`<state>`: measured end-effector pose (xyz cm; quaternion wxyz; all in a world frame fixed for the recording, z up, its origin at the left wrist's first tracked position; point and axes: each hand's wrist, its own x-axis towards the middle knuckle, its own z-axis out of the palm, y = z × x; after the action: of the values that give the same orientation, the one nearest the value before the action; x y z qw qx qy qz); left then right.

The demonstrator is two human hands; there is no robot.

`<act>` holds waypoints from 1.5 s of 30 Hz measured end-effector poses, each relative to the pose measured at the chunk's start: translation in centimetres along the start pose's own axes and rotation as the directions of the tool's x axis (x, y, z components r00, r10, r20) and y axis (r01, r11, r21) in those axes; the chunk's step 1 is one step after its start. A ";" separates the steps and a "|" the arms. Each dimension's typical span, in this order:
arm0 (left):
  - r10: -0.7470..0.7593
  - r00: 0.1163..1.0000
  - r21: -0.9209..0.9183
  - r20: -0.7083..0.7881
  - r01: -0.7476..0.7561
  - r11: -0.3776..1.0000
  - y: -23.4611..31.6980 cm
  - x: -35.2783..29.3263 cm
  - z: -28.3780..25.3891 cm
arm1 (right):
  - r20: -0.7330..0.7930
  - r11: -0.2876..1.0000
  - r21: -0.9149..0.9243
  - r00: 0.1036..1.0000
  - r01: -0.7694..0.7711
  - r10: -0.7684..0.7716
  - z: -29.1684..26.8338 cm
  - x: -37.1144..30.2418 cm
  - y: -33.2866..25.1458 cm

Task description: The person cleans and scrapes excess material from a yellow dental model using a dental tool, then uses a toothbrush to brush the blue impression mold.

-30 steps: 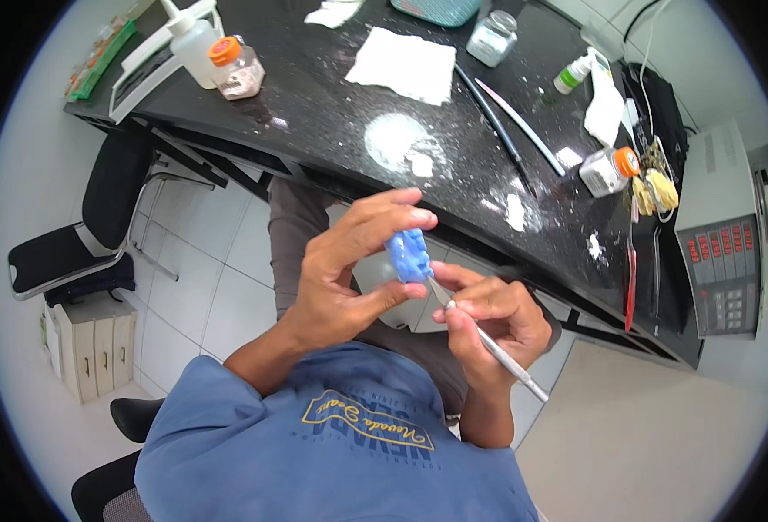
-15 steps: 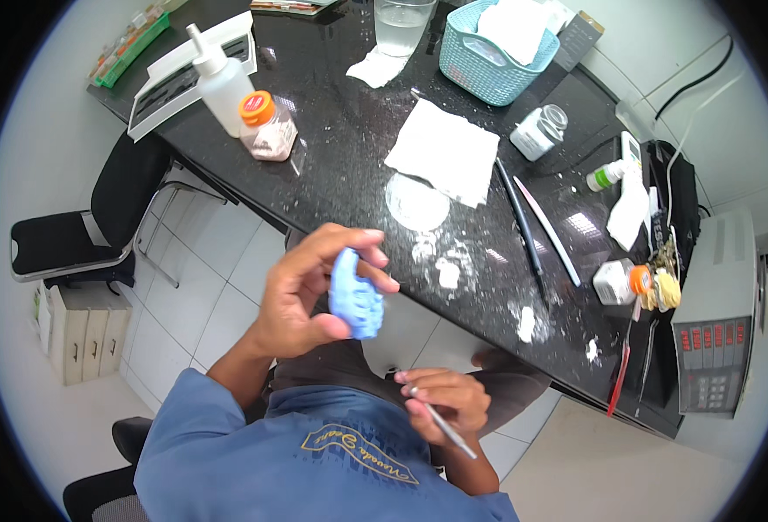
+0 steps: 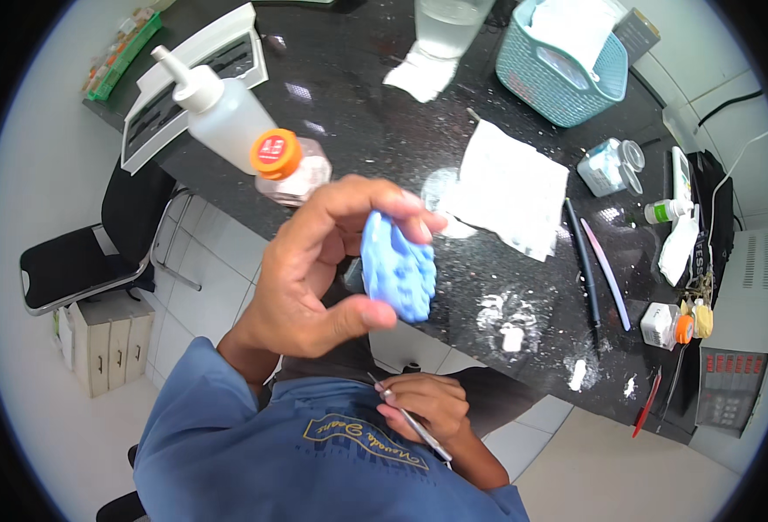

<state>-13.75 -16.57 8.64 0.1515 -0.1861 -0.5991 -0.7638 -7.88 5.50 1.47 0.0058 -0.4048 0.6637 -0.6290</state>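
Observation:
My left hand [image 3: 288, 278] grips a blue, lumpy moulded piece [image 3: 397, 270] between thumb and fingers, its bumpy side facing right. The piece is up off the table, near the table's front edge. Lower down, close to my shirt, my right hand [image 3: 432, 404] is closed around a slim silver metal hand tool [image 3: 420, 432]. The tool's thin tip points up and left, toward the blue piece but apart from it. Just beyond my left hand stands a jar with an orange lid [image 3: 277, 153], holding pinkish powder, beside a white squeeze bottle [image 3: 227, 122].
The black table [image 3: 349, 96] bears white powder smears and crumbs. On it lie a white cloth [image 3: 519, 191], a dark tool [image 3: 584, 261] and a pink-and-lilac one [image 3: 606, 270]. Behind them are a water container [image 3: 449, 30] and a teal basket [image 3: 558, 83]. A grey device [image 3: 736, 339] stands at right.
My left hand has risen and moved rightward with the blue piece, now larger in view. The right hand has shifted slightly left and up with the metal tool. The view has shifted as well.

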 end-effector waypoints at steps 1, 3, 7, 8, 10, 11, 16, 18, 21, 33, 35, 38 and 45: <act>0.023 0.999 -0.020 0.030 -0.023 1.000 0.4 -0.3 -0.3 | -0.048 0.999 0.011 0.998 0.040 -0.040 0.5 0.4 -0.1; 0.116 0.993 -0.081 0.017 -0.114 0.990 0.9 -1.4 -0.9 | -0.099 0.997 0.020 0.993 0.070 -0.068 1.4 1.3 -0.5; 0.025 0.997 -0.094 -0.072 -0.032 0.995 3.7 -3.6 -3.6 | -0.205 0.974 0.063 0.958 0.217 -0.200 2.8 2.5 -1.3; -0.026 0.993 -0.081 -0.112 0.017 0.997 4.5 -4.1 -4.5 | -0.232 0.982 -0.028 0.955 0.185 -0.186 2.5 2.9 -2.0; -0.147 0.975 0.022 -0.168 0.153 0.988 5.8 -4.5 -6.9 | -0.317 0.964 -0.246 0.931 0.105 -0.182 2.7 5.3 -3.2; -0.183 0.968 0.038 -0.172 0.192 0.981 6.4 -4.7 -7.9 | -0.370 0.930 -0.363 0.908 0.052 -0.195 2.9 7.7 -3.6; -0.418 0.902 0.017 -0.107 0.422 0.906 8.6 -3.8 -10.6 | -0.221 0.845 -0.524 0.975 -0.104 -0.017 3.8 17.6 -4.2; -0.422 0.903 0.048 -0.082 0.426 0.903 8.8 -2.6 -11.3 | -0.118 0.753 -0.650 0.992 -0.105 0.036 3.9 19.7 -3.9; -0.433 0.899 0.108 -0.069 0.438 0.892 8.9 -1.2 -12.7 | -0.022 0.732 -0.681 1.000 -0.024 0.013 4.0 21.4 -2.4; -0.286 0.941 0.105 -0.182 0.307 0.946 6.5 0.7 -14.2 | -0.440 0.905 -0.418 0.889 -0.081 -0.124 4.0 17.5 -5.0; -0.038 0.960 0.202 -0.278 0.096 0.975 5.9 0.0 -14.1 | -0.415 0.987 -0.122 0.897 0.109 -0.150 5.1 11.2 -5.6; 0.020 0.996 0.276 -0.092 0.006 0.961 5.3 0.4 -12.6 | -0.209 0.956 -0.294 0.976 -0.004 -0.060 6.9 3.6 -5.3; 0.000 1.000 0.654 0.012 -0.008 0.757 5.0 0.5 -10.1 | -0.165 0.858 -0.306 0.911 -0.412 0.379 9.6 -5.2 -1.2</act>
<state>-12.96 -27.62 11.04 0.2049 -0.1273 -0.8284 -0.5055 1.22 0.56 -2.12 0.0332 -0.2231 0.8290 -0.5117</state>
